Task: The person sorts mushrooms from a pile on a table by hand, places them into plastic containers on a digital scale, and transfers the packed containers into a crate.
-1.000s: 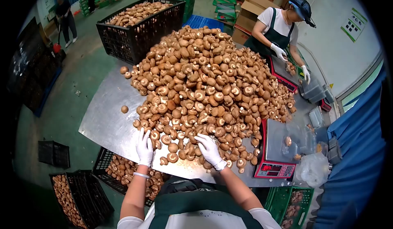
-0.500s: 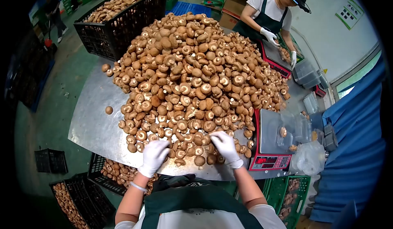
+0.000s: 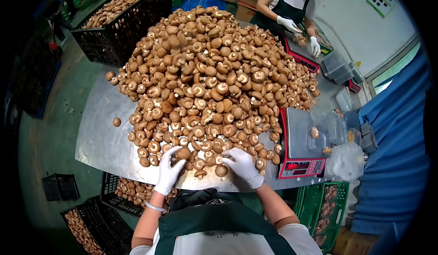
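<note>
A large heap of brown mushrooms [image 3: 214,77] covers most of the metal table, with loose ones along its near edge. My left hand [image 3: 169,172], in a white glove, curls its thumb and fingers around a brown-capped mushroom [image 3: 184,153]. To the right, my gloved right hand [image 3: 243,164] has its fingertips closed on a mushroom with a pale underside [image 3: 219,159]. Another dark-capped mushroom [image 3: 221,170] lies just below those fingertips. Several more mushrooms sit on the metal between both hands.
A red digital scale [image 3: 301,141] stands at right, one mushroom on its plate, beside clear plastic trays [image 3: 336,129]. Across the table a co-worker's gloved hand [image 3: 288,24] is over another scale. Black crates [image 3: 123,31] and a green crate [image 3: 329,214] surround the table [image 3: 102,132].
Both hands have closed on mushrooms, and my right hand has shifted left toward my left hand. The view has tilted slightly. The co-worker's hands have moved over the far scale.
</note>
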The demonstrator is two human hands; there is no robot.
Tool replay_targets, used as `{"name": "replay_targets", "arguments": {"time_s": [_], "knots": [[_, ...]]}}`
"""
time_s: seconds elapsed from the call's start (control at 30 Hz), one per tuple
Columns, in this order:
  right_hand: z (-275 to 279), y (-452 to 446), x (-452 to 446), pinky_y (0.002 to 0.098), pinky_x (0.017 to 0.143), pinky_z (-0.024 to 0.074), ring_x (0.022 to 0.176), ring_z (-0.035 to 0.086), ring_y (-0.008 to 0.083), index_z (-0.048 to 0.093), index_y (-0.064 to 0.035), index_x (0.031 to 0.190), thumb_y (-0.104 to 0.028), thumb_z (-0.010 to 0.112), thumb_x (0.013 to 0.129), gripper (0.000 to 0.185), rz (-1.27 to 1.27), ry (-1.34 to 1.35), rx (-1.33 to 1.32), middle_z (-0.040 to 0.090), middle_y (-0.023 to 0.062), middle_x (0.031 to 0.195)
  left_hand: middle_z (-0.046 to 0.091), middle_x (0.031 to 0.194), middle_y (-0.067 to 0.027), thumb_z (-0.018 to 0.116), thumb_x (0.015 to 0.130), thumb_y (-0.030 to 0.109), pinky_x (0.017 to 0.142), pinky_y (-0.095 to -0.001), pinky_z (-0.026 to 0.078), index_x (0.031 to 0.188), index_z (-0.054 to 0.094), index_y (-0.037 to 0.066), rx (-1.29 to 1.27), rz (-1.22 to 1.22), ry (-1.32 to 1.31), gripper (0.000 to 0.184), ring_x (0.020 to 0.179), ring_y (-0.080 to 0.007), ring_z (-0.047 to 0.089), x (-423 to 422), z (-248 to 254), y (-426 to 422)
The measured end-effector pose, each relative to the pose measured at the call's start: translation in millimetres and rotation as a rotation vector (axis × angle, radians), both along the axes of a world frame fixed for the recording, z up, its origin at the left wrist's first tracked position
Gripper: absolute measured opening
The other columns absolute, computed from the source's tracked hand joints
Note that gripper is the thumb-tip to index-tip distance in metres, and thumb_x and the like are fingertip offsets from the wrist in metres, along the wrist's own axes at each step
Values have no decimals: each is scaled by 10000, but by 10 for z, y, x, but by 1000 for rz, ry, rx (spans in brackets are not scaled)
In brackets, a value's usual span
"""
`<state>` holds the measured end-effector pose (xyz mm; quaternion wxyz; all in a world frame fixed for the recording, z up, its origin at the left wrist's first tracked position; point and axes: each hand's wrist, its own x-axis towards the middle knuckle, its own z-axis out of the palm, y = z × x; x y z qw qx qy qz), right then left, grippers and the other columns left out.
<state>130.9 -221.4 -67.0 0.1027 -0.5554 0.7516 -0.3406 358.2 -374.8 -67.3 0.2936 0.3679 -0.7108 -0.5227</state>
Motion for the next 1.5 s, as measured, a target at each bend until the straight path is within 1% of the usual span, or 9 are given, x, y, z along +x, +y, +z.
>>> {"name": "replay_targets", "arguments": {"time_s": [0.17,0.37,0.5,0.57,0.63,0.77,1.2,1.37,1.5], "knots": [[-172,-195,360,336,672,482,744,596,236,614,-139,1147,-267,759,704,484,143,333,80,562,60,867,573,1147,-77,630,875,60,906,-269,448,1287,456,31,449,69,239,449,1024,-134,558,267,-120,-45],[143,-234,451,375,719,509,840,616,287,610,-105,1100,-225,721,757,380,33,-10,136,590,94,907,564,1155,-71,614,901,88,844,-266,482,1288,472,43,430,317,280,415,996,-143,576,858,193,0],[385,-248,1028,342,740,512,818,627,263,586,-96,1232,-253,721,795,483,428,-256,192,618,111,969,565,1191,-108,628,873,50,938,-308,445,1283,488,27,231,482,134,433,1070,-199,563,1582,-147,-122],[328,-148,1038,345,749,515,826,635,265,599,-86,1208,-260,711,803,454,437,-140,55,634,115,992,569,1211,-137,659,816,17,974,-358,421,1269,508,8,-307,503,-595,477,1102,-274,551,1938,-269,-96],[275,-3,796,325,666,529,764,650,252,619,-90,1165,-287,737,750,475,206,-65,-34,648,101,953,570,1209,-160,676,775,6,1000,-389,397,1255,530,0,-471,502,-626,502,1128,-329,528,1934,-110,-2],[14,367,512,346,555,512,659,635,246,582,-171,1230,-319,766,696,584,-1,367,320,596,66,839,608,1131,-169,752,745,105,962,-389,428,1166,591,8,-298,221,-459,461,1087,-322,554,1533,-160,131],[-332,-271,1418,394,688,535,857,637,322,405,-195,1404,-291,699,785,692,407,-2,326,574,121,1062,606,983,-139,728,761,125,796,-350,499,1069,608,36,-222,-73,-289,342,904,-312,613,957,-356,80],[-264,-645,1592,396,772,521,863,626,325,614,-95,1165,-346,701,788,461,586,-162,171,602,116,959,623,1157,-145,756,742,188,897,-382,484,1142,624,67,-151,-192,-619,438,1022,-329,608,1975,-95,3],[-142,-1070,1275,387,655,509,802,593,281,609,-76,946,-233,726,692,321,344,443,92,552,110,898,613,1179,-168,735,765,168,947,-397,458,1153,611,28,-189,69,-623,430,1100,-332,570,2025,-31,55]]}}
